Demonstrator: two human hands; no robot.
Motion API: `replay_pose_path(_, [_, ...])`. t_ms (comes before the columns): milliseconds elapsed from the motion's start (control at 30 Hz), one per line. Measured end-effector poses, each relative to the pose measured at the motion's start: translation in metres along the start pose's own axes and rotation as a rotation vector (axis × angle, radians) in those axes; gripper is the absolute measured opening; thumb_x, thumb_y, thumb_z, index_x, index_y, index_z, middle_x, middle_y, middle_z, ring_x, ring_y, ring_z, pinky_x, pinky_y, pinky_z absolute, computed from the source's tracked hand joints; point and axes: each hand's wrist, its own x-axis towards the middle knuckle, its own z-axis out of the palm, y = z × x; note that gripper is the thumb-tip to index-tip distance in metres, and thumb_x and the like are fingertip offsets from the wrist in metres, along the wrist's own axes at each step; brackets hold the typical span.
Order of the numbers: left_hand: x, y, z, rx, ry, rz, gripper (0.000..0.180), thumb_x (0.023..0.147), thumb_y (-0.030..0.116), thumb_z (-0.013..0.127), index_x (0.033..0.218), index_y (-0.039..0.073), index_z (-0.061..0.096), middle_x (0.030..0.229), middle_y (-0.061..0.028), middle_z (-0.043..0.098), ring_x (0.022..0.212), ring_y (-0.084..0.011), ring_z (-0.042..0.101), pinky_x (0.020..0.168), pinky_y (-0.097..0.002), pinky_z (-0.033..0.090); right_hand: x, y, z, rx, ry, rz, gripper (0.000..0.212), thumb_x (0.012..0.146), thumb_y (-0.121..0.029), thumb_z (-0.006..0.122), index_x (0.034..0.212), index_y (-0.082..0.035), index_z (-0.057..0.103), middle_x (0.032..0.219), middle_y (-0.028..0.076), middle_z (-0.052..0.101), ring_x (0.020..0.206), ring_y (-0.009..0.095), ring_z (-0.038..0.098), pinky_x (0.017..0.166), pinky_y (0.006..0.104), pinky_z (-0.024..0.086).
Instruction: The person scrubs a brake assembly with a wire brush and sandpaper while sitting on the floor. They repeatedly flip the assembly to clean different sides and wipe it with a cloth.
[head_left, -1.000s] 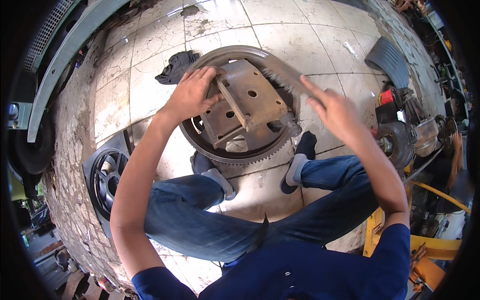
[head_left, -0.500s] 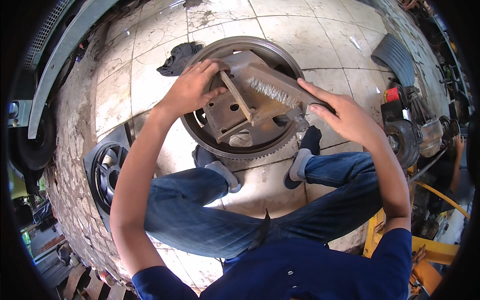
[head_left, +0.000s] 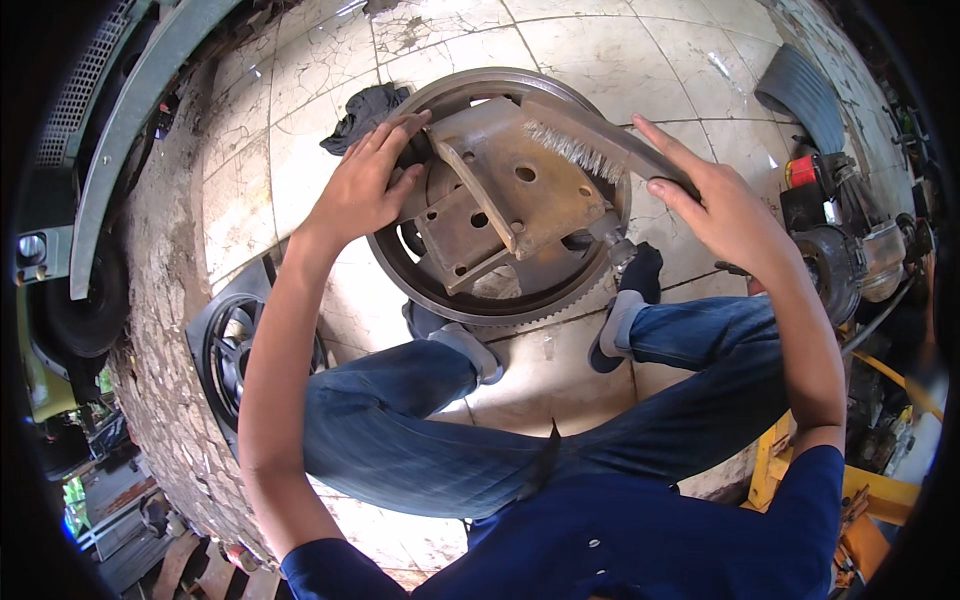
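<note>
A rusty metal bracket (head_left: 555, 195) with several holes and a raised rib lies on a large round toothed flywheel (head_left: 400, 262) on the floor. My right hand (head_left: 725, 215) grips the handle of a wire brush (head_left: 620, 150). Its pale bristles face down-left, over the bracket's far right part; whether they touch the metal I cannot tell. At the bracket's left edge is my left hand (head_left: 360, 190), fingers stretched and thumb apart, the fingertips near the far end of the rib. A stubby metal fitting (head_left: 612, 240) projects at the bracket's right, close to my right foot.
A black cloth (head_left: 365, 115) lies beyond my left hand. A square-framed fan-like part (head_left: 235, 345) sits left of my legs. To the right are a motor-like machine part (head_left: 835, 270), a curved ribbed dark sheet (head_left: 805, 95) and a yellow metal frame (head_left: 885, 497).
The brush has moved toward the far right along the bracket with my right hand. My left hand has shifted left, its thumb coming away from the rib. The view has shifted slightly.
</note>
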Motion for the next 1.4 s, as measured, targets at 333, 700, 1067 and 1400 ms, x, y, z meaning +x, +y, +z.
replay_pose_path(333, [0.019,0.048,-0.016,-0.049,-0.072,0.182,0.056,0.076,-0.019,0.041,0.12,0.003,0.067,0.134,-0.0158,0.06,0.133,-0.0337,0.052,0.113,-0.0426,0.039,-0.014,-0.015,-0.01,0.043,-0.15,0.124,0.063,0.101,-0.022,0.057,0.158,-0.027,0.031,0.118,0.023,0.067,0.103,0.044,0.065,0.091,0.047,0.048])
replay_pose_path(700, [0.012,0.02,-0.016,-0.077,-0.095,0.019,0.049,0.085,-0.017,0.04,0.125,0.001,0.063,0.135,-0.0177,0.059,0.129,-0.0358,0.055,0.11,-0.0417,0.042,-0.02,-0.007,-0.002,0.06,-0.093,-0.075,0.06,0.099,-0.018,0.059,0.155,-0.025,0.039,0.088,0.017,0.063,0.074,0.035,0.063,0.072,0.0451,0.049])
replay_pose_path(1067, [0.015,0.03,-0.015,-0.221,-0.161,0.013,0.042,0.084,-0.017,0.052,0.113,0.007,0.071,0.131,-0.0119,0.061,0.137,-0.0326,0.049,0.111,-0.0454,0.044,-0.006,0.004,0.015,0.033,-0.08,-0.125,0.062,0.098,-0.02,0.06,0.155,-0.027,0.038,0.084,0.014,0.058,0.07,0.031,0.06,0.069,0.0443,0.048])
replay_pose_path(1400, [0.022,0.035,-0.017,-0.006,-0.138,0.104,0.027,0.075,0.004,0.081,0.099,0.006,0.069,0.112,-0.0088,0.063,0.124,-0.0317,0.058,0.102,-0.0453,0.049,-0.019,0.012,0.011,0.003,-0.064,-0.156,0.065,0.095,-0.02,0.066,0.154,-0.024,0.04,0.086,0.014,0.061,0.07,0.028,0.062,0.069,0.0411,0.052])
